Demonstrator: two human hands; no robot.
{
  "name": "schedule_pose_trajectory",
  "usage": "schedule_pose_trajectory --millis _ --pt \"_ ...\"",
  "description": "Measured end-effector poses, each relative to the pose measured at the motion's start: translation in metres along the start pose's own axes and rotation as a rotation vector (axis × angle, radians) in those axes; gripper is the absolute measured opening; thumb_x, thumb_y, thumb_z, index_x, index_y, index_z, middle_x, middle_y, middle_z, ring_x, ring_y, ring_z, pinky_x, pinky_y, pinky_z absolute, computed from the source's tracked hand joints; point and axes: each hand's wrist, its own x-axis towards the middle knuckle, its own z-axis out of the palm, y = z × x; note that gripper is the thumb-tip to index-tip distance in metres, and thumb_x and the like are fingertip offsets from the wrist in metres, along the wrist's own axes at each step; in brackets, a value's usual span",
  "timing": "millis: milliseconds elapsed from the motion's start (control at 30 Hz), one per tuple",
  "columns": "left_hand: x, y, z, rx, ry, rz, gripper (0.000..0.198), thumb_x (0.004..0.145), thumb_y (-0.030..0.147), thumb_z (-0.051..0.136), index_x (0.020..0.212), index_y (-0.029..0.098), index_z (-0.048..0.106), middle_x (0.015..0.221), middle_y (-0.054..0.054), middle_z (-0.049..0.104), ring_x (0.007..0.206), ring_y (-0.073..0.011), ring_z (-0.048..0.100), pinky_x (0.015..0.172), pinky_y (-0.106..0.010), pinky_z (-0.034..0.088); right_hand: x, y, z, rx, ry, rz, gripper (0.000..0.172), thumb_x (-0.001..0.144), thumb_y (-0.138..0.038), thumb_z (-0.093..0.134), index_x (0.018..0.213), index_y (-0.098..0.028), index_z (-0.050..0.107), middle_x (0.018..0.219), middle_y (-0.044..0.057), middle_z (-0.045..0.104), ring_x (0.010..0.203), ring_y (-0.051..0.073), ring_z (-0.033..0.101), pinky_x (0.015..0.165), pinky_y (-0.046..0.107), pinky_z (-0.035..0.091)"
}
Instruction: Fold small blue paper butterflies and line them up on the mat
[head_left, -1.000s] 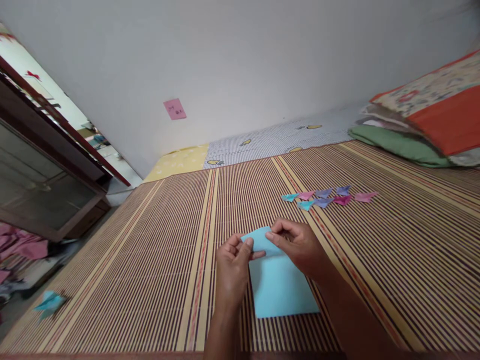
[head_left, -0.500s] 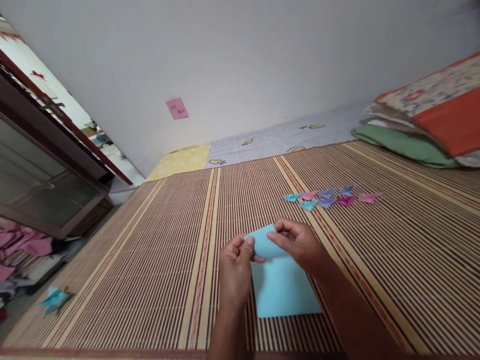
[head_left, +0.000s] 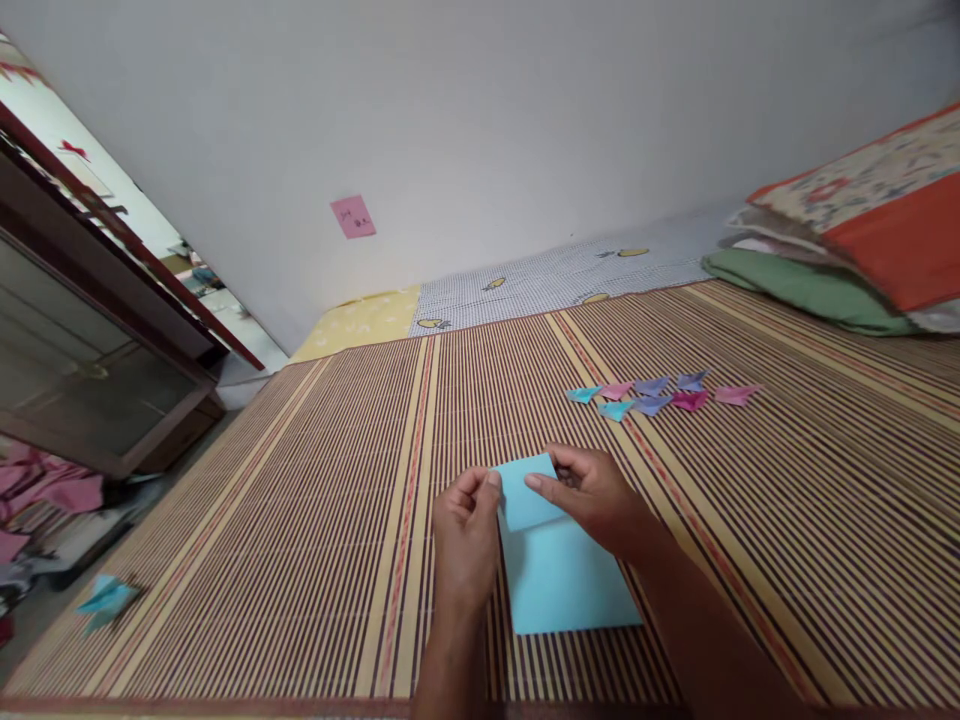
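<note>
Both hands hold a light blue piece of paper point(head_left: 523, 508), a small rectangle tilted above a larger light blue sheet point(head_left: 568, 592) lying on the striped mat. Its lower edge casts a shadow on that sheet; whether the two are joined at the far end, I cannot tell. My left hand point(head_left: 471, 520) pinches the paper's upper left corner between thumb and finger. At the upper right, my right hand point(head_left: 592, 492) has its thumb lying on the front and its fingers behind, partly hidden.
Beyond my hands, several small folded paper shapes point(head_left: 652, 405) lie in rows on the mat point(head_left: 345, 500). A crumpled-looking blue folded paper point(head_left: 107, 602) rests near the left edge. Folded bedding point(head_left: 892, 240) is stacked at the right, against the wall side. A pink note point(head_left: 352, 216) is on the wall.
The upper paper has come down flatter, its lower edge now showing clear and straight. My right thumb has slid slightly left and down over it; my left hand has shifted a little left.
</note>
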Motion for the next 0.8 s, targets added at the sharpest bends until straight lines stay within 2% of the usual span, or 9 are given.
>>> schedule_pose_trajectory --millis 100,300,400,467,567,800 --pt "-0.001 0.003 0.0 -0.002 -0.023 -0.009 0.033 0.086 0.044 0.068 0.071 0.015 0.064 0.062 0.002 0.053 0.058 -0.0108 0.045 0.053 -0.02 0.037 0.0 0.003 0.002 0.053 -0.022 0.028 0.031 0.088 -0.037 0.065 0.068 -0.021 0.047 0.063 -0.006 0.038 0.059 0.011 0.038 0.052 0.024 0.029" --pt "0.001 -0.001 0.001 -0.049 -0.011 -0.068 0.033 0.078 0.045 0.077 0.073 0.014 0.066 0.06 0.001 0.058 0.052 -0.01 0.046 0.049 -0.02 0.035 0.0 0.003 0.007 0.033 0.017 0.04 0.027 0.085 -0.036 0.068 0.068 -0.019 0.054 0.063 -0.004 0.045 0.059 0.012 0.043 0.052 0.024 0.033" --pt "0.005 -0.007 -0.003 -0.092 0.01 -0.059 0.032 0.078 0.043 0.077 0.073 0.014 0.066 0.058 0.003 0.056 0.05 -0.0086 0.045 0.048 -0.019 0.034 0.001 0.004 0.008 0.079 -0.074 0.117 0.021 0.084 -0.037 0.068 0.076 -0.018 0.063 0.065 -0.002 0.054 0.059 0.013 0.048 0.052 0.024 0.036" --pt "0.007 -0.009 -0.005 -0.153 0.032 -0.073 0.031 0.077 0.042 0.079 0.072 0.014 0.065 0.057 0.003 0.055 0.049 -0.0082 0.045 0.048 -0.019 0.035 0.002 0.007 0.007 0.076 -0.142 0.146 0.022 0.084 -0.038 0.067 0.076 -0.017 0.065 0.062 -0.003 0.053 0.056 0.012 0.048 0.051 0.024 0.035" --pt "0.01 -0.011 -0.006 -0.256 0.066 -0.11 0.032 0.072 0.04 0.082 0.069 0.014 0.064 0.055 0.004 0.056 0.049 -0.0087 0.048 0.048 -0.019 0.038 0.003 0.01 0.007 0.058 -0.183 0.127 0.028 0.086 -0.04 0.064 0.07 -0.017 0.063 0.058 -0.003 0.051 0.053 0.012 0.049 0.051 0.025 0.036" --pt "0.016 -0.009 -0.005 -0.407 0.161 -0.125 0.037 0.061 0.037 0.089 0.064 0.014 0.061 0.054 0.004 0.06 0.046 -0.0071 0.05 0.048 -0.018 0.042 0.001 0.005 0.006 0.06 -0.189 0.094 0.034 0.087 -0.038 0.063 0.06 -0.019 0.057 0.054 -0.002 0.054 0.052 0.012 0.051 0.053 0.025 0.038"
